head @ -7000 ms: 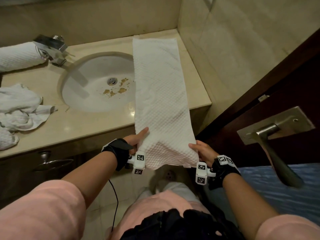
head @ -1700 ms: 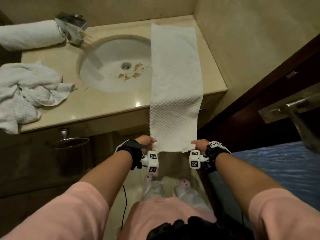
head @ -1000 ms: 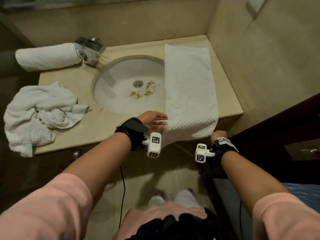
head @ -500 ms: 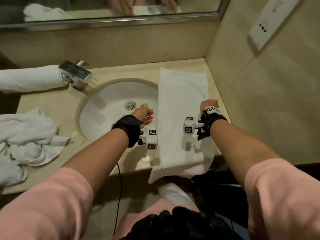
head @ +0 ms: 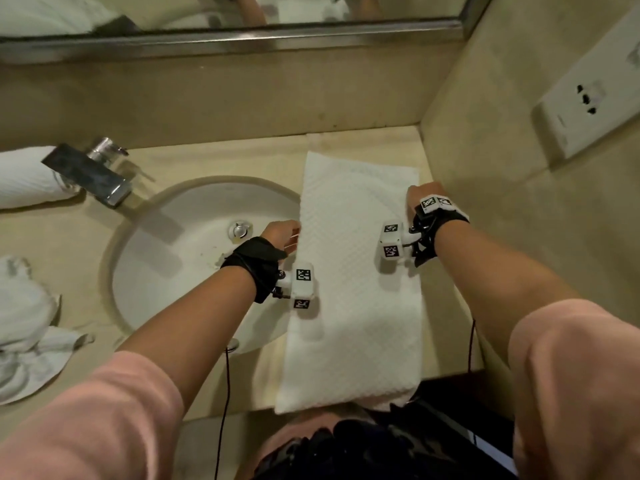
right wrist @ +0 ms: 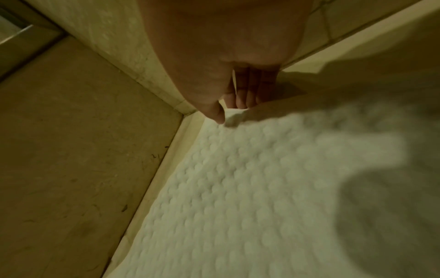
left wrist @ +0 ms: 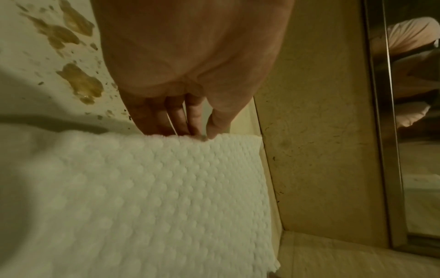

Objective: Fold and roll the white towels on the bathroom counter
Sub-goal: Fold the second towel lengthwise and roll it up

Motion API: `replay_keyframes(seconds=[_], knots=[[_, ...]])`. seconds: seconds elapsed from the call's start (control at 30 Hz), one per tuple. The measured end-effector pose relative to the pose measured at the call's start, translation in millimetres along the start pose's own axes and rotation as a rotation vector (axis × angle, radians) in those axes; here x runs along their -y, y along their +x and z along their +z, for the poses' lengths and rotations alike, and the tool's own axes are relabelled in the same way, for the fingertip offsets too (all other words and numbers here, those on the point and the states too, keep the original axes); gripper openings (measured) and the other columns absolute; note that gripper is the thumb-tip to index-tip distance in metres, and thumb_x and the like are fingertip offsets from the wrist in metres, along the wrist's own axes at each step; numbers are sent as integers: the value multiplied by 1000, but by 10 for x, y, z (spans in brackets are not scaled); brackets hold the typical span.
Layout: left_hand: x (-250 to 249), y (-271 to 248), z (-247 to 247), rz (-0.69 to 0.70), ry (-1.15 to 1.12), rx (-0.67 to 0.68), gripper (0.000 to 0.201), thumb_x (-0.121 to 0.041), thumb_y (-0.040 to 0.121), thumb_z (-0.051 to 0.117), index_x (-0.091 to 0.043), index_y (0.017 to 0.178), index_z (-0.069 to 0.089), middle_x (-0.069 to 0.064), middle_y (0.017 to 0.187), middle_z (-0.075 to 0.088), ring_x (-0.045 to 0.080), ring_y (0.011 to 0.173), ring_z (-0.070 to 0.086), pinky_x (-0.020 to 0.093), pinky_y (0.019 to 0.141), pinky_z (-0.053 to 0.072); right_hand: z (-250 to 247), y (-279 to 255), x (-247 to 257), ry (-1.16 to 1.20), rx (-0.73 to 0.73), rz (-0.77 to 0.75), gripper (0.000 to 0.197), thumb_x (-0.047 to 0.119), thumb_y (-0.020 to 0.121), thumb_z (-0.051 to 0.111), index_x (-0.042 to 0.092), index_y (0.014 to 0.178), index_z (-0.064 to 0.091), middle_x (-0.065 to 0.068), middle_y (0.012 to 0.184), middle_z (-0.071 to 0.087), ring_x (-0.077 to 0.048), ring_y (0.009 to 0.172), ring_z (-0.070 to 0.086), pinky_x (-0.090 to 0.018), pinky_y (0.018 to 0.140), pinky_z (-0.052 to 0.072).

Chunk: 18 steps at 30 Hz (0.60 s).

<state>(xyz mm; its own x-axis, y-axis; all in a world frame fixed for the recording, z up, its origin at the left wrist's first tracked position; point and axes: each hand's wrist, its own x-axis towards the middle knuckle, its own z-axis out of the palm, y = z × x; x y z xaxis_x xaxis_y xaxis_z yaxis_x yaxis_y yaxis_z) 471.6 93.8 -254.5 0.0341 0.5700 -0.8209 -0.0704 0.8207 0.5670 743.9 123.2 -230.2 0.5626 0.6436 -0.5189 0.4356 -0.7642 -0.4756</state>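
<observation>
a: white terry on the far left first, a crumpled towel (head: 24,327) heaped on the counter (head: 79,237) left of the sink (head: 166,258), and behind it a rolled towel (head: 20,178) lying just left of the faucet (head: 90,174).

b: and the faucet itself sits at the sink's back-left rim, spout angled over the basin.

a: moving right, the left hand (head: 282,233) is over the sink's right edge. wrist view shows the fingers (left wrist: 176,116) curled with the thumb, pinching the left edge of the folded towel (head: 356,289).

b: brown stains in the sink just beside that hand, close to the drain (head: 239,230).

a: the folded towel is a long waffle-textured strip lying flat on the counter right of the sink, its left edge lapping over the sink rim, its near end hanging a little past the counter's front edge.

b: doubled over, looks like, with the fold at the near end.

a: right hand (head: 420,194) now, on the side of the towel away from the sink, near its far corner. thumb and fingers (right wrist: 240,99) nip the towel's right edge close to the side wall (head: 502,168).

b: so both hands grasping the same towel, one on each long edge.

a: further right of the sink, a wall socket plate (head: 588,98) on that side wall, and a mirror (head: 242,12) above the backsplash behind the sink.
</observation>
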Motion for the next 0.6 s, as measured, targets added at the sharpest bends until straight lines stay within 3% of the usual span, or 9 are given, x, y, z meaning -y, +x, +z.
replay_keyframes(seconds=[0.07, 0.1, 0.17, 0.23, 0.37, 0.43, 0.5, 0.6], knots=[[-20, 73, 18, 12, 23, 9, 17, -11, 97, 50, -11, 80, 56, 2, 81, 59, 14, 72, 55, 23, 71, 44, -28, 55, 65, -16, -50, -16, 19, 13, 91, 45, 4, 101, 59, -16, 101, 58, -33, 85, 56, -27, 65, 44], [-29, 97, 25, 20, 38, 17, 14, -12, 96, 52, -10, 85, 58, 3, 85, 60, 15, 75, 56, 26, 77, 46, -19, 86, 92, -39, -78, 5, 18, 18, 91, 48, 4, 99, 57, -15, 100, 57, -31, 84, 54, -28, 66, 44], [-43, 149, 34, 36, 80, 17, 10, -15, 96, 54, -6, 96, 59, 6, 91, 61, 16, 77, 57, 30, 83, 46, 44, 186, 181, 6, -85, 13, 33, 21, 90, 52, 2, 116, 52, -15, 116, 56, -31, 102, 56, -34, 84, 48], [-59, 194, 48, 44, 114, 2, 10, -16, 95, 55, -7, 95, 59, 6, 87, 59, 17, 74, 55, 28, 75, 46, 55, 236, 236, 8, -142, 6, 44, 20, 89, 57, 2, 127, 46, -14, 128, 55, -30, 115, 56, -34, 91, 48], [-69, 233, 92, 52, 193, -19, 22, -20, 93, 58, -14, 72, 52, 8, 78, 51, 21, 66, 46, 29, 63, 36, 61, 279, 287, 5, -149, -1, 41, 23, 85, 62, 3, 120, 55, -13, 122, 61, -28, 99, 63, -26, 69, 41], [-69, 240, 107, 61, 213, -33, 28, -20, 93, 58, -13, 67, 49, 9, 70, 48, 22, 61, 43, 29, 62, 35, 57, 253, 301, -28, -106, -39, 40, 23, 88, 57, 4, 123, 55, -12, 123, 60, -28, 103, 61, -27, 66, 40], [-70, 256, 111, 71, 226, -37, 31, -19, 93, 58, -13, 64, 47, 9, 66, 46, 22, 58, 42, 29, 60, 35, 28, 261, 287, 10, -74, -61, 36, 17, 95, 46, 7, 130, 50, -9, 127, 56, -25, 114, 57, -25, 71, 40], [-72, 282, 109, 80, 238, -44, 29, -18, 93, 58, -13, 66, 47, 9, 67, 46, 22, 59, 44, 29, 62, 36, 49, 166, 259, -330, -100, -191, 34, 13, 96, 40, 10, 129, 48, -4, 127, 56, -20, 113, 57, -25, 76, 37]])
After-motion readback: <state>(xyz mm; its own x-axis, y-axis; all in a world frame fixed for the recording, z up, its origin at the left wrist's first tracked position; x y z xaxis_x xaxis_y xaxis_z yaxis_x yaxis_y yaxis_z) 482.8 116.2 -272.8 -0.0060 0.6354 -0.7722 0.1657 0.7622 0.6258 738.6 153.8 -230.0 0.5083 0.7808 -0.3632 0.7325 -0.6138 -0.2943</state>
